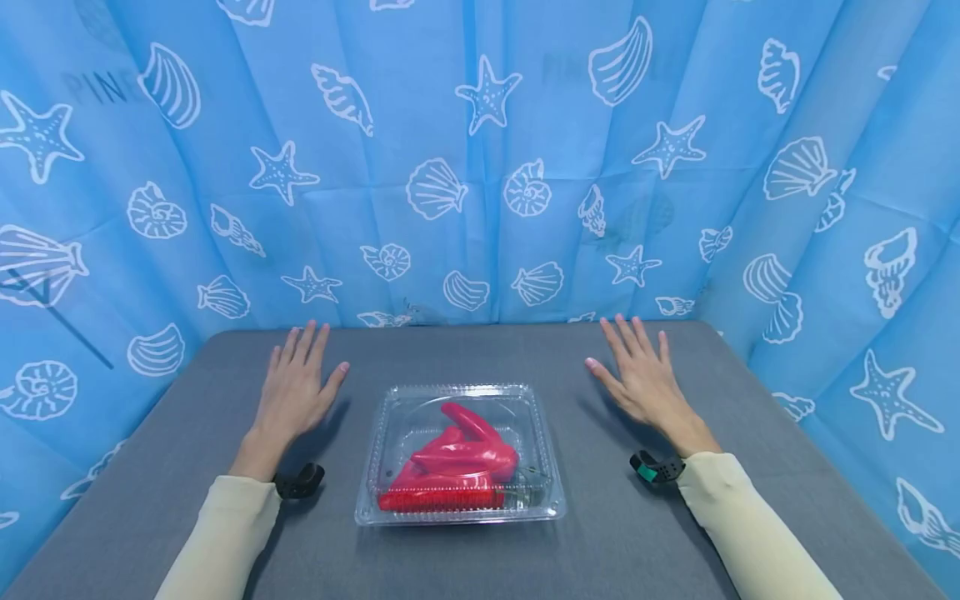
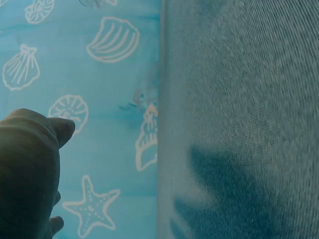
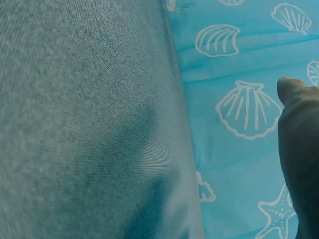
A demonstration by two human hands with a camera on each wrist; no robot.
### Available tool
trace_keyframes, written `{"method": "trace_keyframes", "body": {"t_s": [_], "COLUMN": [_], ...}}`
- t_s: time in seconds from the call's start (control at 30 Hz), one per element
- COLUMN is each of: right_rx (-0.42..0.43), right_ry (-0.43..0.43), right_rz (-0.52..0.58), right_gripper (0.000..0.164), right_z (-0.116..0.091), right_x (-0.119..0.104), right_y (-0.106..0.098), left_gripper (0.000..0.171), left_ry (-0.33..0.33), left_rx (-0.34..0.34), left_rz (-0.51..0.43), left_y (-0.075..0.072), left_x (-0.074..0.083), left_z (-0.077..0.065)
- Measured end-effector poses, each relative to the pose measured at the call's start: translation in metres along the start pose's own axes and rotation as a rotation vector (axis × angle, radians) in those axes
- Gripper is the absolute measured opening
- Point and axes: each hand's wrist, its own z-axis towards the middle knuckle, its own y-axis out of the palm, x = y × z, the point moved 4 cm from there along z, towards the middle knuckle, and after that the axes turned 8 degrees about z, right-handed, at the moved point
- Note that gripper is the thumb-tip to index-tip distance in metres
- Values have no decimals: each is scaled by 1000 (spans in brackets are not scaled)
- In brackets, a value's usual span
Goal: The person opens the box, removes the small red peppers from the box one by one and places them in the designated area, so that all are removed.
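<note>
A clear plastic box [image 1: 551,492] with a closed lid sits between the two hands on the grey table. Inside lie several glossy red, tapering pieces that look like peppers [image 1: 468,454], with green stem-like bits at their right end. To the left of the box, my left hand [image 1: 292,396] is held palm down with straight, spread fingers and a bare palm side; its shadow falls on the cloth. My right hand [image 1: 640,383] mirrors it on the other side, fingers straight and thumb toward the box. Neither hand touches the box or holds anything.
Grey cloth covers the table [image 1: 465,567], whose far edge runs just beyond the fingertips. Blue curtains [image 1: 420,108] printed with white shells and starfish stand behind and along both sides. A black band [image 1: 300,482] circles the left wrist, another [image 1: 657,468] the right.
</note>
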Motion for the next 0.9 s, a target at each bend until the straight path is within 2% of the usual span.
{"method": "trace_keyframes", "body": {"t_s": [0.23,0.47,0.67,0.8,0.9], "right_rx": [-49,-71,-53,-84,-134], "right_ry": [19,9,-10,0,-3], "right_rz": [108,376,558,766,966], "right_gripper": [76,66,51,46,46], "right_z": [0,-2,-4,-3,-2], "right_x": [-4,-19,-31,-37,-42], "right_y": [6,15,27,38,47], "left_gripper": [72,70,66,63,60], "left_ry": [-3,-3,23,40,39], "left_rx": [-68,-141,-180,-184,-193], "left_rz": [-116,-305,-368,-399,-442], "left_y": [0,5,15,21,24], "left_x": [4,13,21,25,29], "left_z": [0,0,0,-3,-4]}}
